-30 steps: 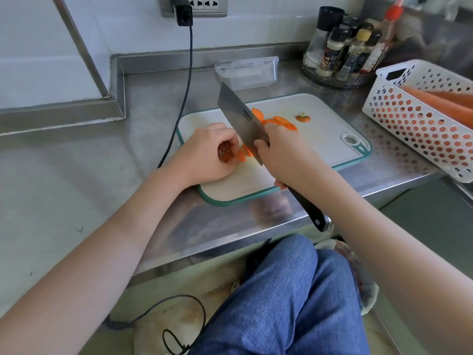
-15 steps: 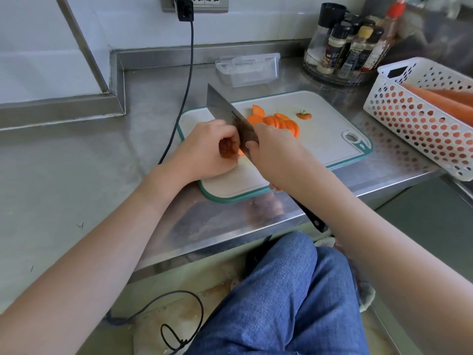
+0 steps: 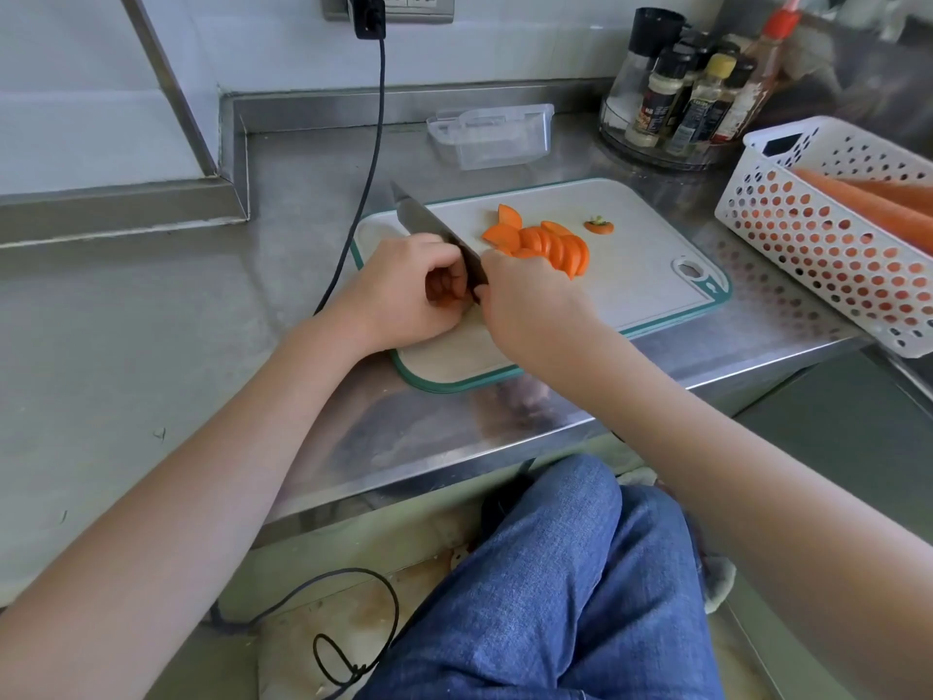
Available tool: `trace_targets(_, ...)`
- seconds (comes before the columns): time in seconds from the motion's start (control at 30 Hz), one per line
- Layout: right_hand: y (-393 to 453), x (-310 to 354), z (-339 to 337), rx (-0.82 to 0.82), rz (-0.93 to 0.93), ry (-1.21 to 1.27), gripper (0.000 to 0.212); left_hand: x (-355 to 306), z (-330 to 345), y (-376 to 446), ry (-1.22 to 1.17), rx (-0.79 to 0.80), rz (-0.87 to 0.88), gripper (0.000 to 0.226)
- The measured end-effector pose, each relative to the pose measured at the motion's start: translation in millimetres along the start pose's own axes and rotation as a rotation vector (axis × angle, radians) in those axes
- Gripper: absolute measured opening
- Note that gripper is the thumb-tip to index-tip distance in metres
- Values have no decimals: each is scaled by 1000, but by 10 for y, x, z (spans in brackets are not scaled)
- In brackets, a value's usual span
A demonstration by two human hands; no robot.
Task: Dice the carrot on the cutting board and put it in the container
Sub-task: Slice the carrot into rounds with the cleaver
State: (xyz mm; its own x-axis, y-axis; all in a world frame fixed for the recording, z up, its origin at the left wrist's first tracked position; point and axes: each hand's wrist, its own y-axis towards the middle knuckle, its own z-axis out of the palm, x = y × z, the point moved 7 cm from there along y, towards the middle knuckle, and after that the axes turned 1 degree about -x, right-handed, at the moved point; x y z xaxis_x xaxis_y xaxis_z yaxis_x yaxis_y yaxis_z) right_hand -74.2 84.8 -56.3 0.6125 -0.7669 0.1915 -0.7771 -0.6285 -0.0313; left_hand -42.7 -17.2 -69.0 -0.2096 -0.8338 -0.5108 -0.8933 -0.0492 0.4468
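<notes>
- Carrot piece (image 3: 444, 290) is lying on the cutting board (image 3: 636, 275), under the curled fingers of the left hand (image 3: 404, 290), which are pressing and holding it in place.
- Right hand (image 3: 525, 305) is gripping the knife (image 3: 434, 234) near the start of the blade; the handle is hidden under the hand.
- Knife blade is standing just beside the left knuckles, touching or almost touching them, and its tip is pointing away toward the back-left.
- Carrot slices (image 3: 545, 245) are lying in an overlapping row on the board, beyond the right hand.
- Cut carrot top (image 3: 599, 225) is sitting alone near the slices, to their right.
- Clear container (image 3: 492, 136) is standing on the counter (image 3: 151, 320) behind the board.
- White basket (image 3: 828, 234) with whole carrots (image 3: 878, 204) is standing at the right; spice bottles (image 3: 691, 93) are standing behind it.
</notes>
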Motion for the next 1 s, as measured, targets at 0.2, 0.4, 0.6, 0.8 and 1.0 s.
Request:
trace_targets(0.2,-36,-138,-37,22,37,123,16,66,-40,-11,-64,12,-65,19)
trace_targets(0.4,-62,-83,-157,-50,-28,185,24,155,-101,-16,-65,31,-152,20)
trace_targets(0.6,-67,31,-97,-1,-38,184,12,145,-96,-30,-27,35,-128,16)
trace_targets(0.8,-52,37,-52,37,-49,133,20,135,-97,-24,-3,32,-116,11)
trace_targets(1.0,-65,62,-39,-5,-110,133,12,143,-101,-30,-58,66,-135,13)
